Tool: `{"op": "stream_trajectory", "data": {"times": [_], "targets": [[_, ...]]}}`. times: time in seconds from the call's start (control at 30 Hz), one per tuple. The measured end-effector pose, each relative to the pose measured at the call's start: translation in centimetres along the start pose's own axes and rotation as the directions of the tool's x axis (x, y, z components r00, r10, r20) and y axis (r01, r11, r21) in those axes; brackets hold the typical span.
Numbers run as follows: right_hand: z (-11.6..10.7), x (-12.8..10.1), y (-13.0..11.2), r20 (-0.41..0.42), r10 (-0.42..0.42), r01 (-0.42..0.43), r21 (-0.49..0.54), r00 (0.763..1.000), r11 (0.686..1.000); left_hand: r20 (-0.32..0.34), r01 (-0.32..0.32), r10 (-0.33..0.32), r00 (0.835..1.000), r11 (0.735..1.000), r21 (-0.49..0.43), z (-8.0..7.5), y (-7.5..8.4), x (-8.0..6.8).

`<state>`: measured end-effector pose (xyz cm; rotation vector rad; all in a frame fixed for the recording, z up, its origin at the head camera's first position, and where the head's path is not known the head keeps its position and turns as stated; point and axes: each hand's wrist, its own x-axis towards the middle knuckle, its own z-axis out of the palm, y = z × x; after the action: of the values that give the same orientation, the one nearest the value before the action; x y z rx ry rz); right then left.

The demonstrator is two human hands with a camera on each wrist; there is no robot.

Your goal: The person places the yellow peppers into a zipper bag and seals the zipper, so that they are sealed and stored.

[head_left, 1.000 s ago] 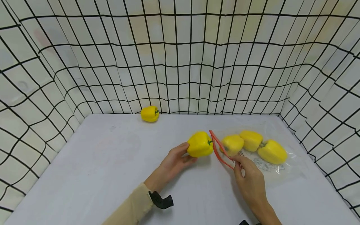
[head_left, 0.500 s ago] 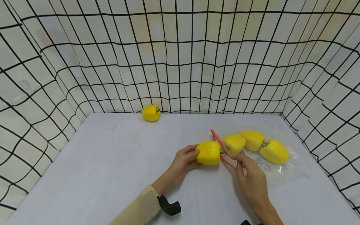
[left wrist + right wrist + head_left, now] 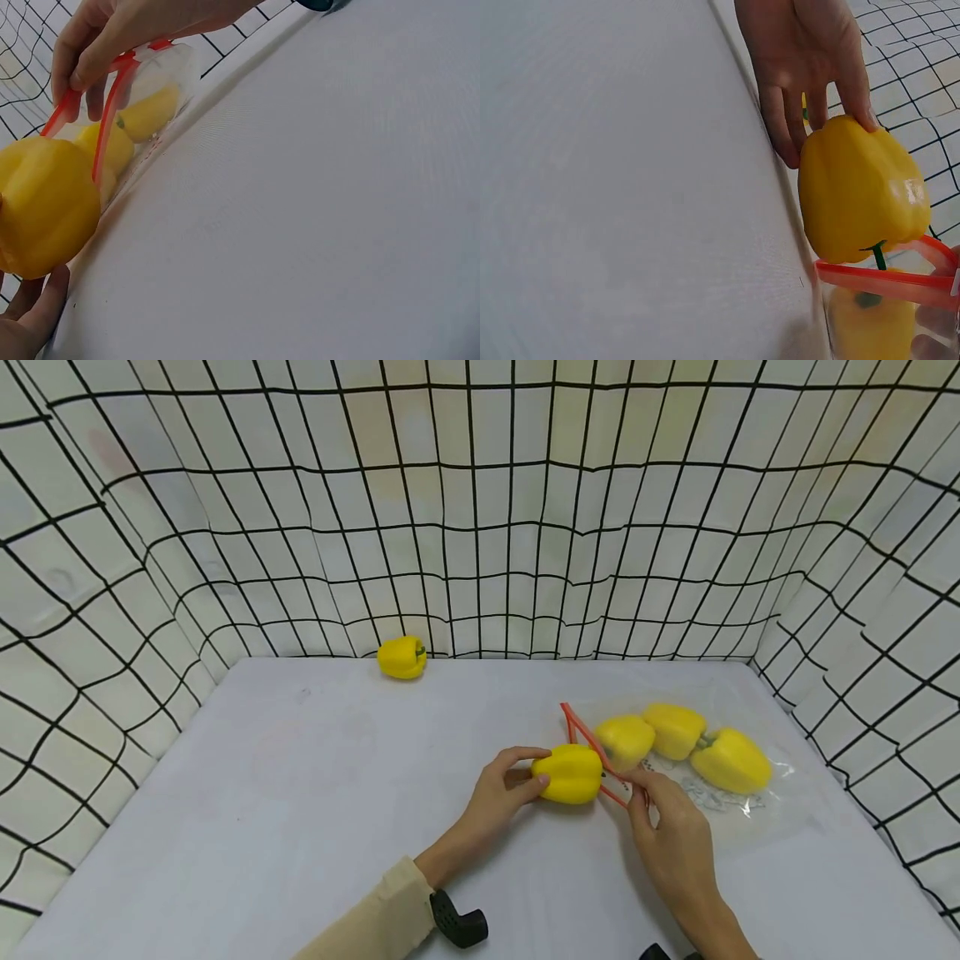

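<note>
My left hand (image 3: 504, 789) grips a yellow bell pepper (image 3: 572, 774) by its blunt end. Its green stem (image 3: 879, 256) points into the mouth of a clear zip bag, right at the red rim (image 3: 885, 283). My right hand (image 3: 673, 827) pinches that red edge on the near side and keeps the mouth parted. Inside the clear bag (image 3: 712, 806) lie three more yellow bell peppers (image 3: 731, 762), in a row running away from the opening. In the left wrist view, the held pepper hides part of the mouth and most of my left hand.
Another yellow bell pepper (image 3: 402, 657) lies at the table's back edge, left of centre, close to the netting. A black grid net over white sheeting (image 3: 491, 556) walls the white table (image 3: 300, 810) at the back and both sides.
My left hand has carried the pepper rightward and slightly toward me, bringing its stem end to the bag's mouth. My right hand has stayed on the red edge.
</note>
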<state>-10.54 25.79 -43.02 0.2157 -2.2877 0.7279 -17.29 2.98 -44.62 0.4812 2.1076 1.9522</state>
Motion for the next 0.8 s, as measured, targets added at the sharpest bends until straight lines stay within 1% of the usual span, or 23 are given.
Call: {"op": "stream_trajectory", "data": {"times": [0.07,0.17,0.3,0.4,0.5,0.63,0.8], "targets": [[0.0,0.1,-0.1,-0.001,-0.005,0.005,0.001,1.0,1.0,-0.015,-0.055,0.056,0.998,0.997,0.05,0.2,0.0,-0.1],[0.0,0.1,-0.2,-0.005,-0.017,0.017,0.008,1.0,1.0,-0.032,-0.124,0.127,0.991,0.988,0.096,0.6,0.2,-0.3],[-0.1,0.1,-0.2,-0.006,-0.013,0.013,0.005,1.0,1.0,-0.042,-0.165,0.17,0.984,0.98,0.108,1.2,0.4,-0.3],[-0.2,0.1,-0.3,-0.001,0.001,-0.001,0.006,1.0,1.0,-0.054,-0.187,0.193,0.98,0.978,0.096,1.8,0.6,-0.3],[-0.3,0.1,-0.4,0.006,0.0,0.0,0.006,1.0,1.0,-0.082,-0.202,0.21,0.974,0.974,0.098,2.4,0.7,-0.3],[-0.4,0.2,-0.4,0.008,0.003,-0.003,0.012,1.0,1.0,-0.113,-0.207,0.22,0.969,0.972,0.11,3.4,0.9,-0.2],[-0.5,0.2,-0.5,0.0,0.012,-0.012,0.022,1.0,1.0,-0.131,-0.216,0.231,0.964,0.969,0.119,4.5,1.0,-0.2]]}}
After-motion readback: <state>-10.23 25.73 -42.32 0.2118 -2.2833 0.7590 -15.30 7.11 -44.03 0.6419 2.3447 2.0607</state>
